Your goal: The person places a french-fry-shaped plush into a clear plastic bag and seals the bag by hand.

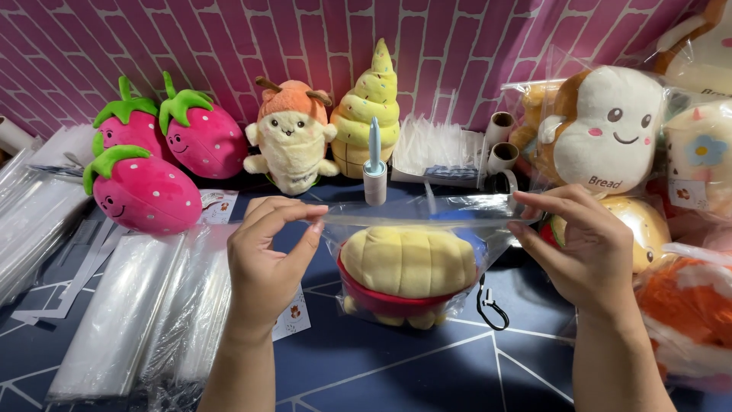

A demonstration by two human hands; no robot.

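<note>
I hold a clear plastic bag by its top edge, stretched between both hands. My left hand pinches the bag's left corner. At the right corner, my right hand does the same. Inside the bag sits a plush toy with a yellow ribbed top, a red band and a blue part behind. A black clip on a cord hangs at the bag's lower right. The bag rests just above the dark blue tabletop.
Three pink strawberry plushes lie at the left, an orange-capped cream plush and a yellow ice-cream plush stand behind. A lint roller is upright. Bagged plush toys pile at the right. Stacks of clear bags lie left.
</note>
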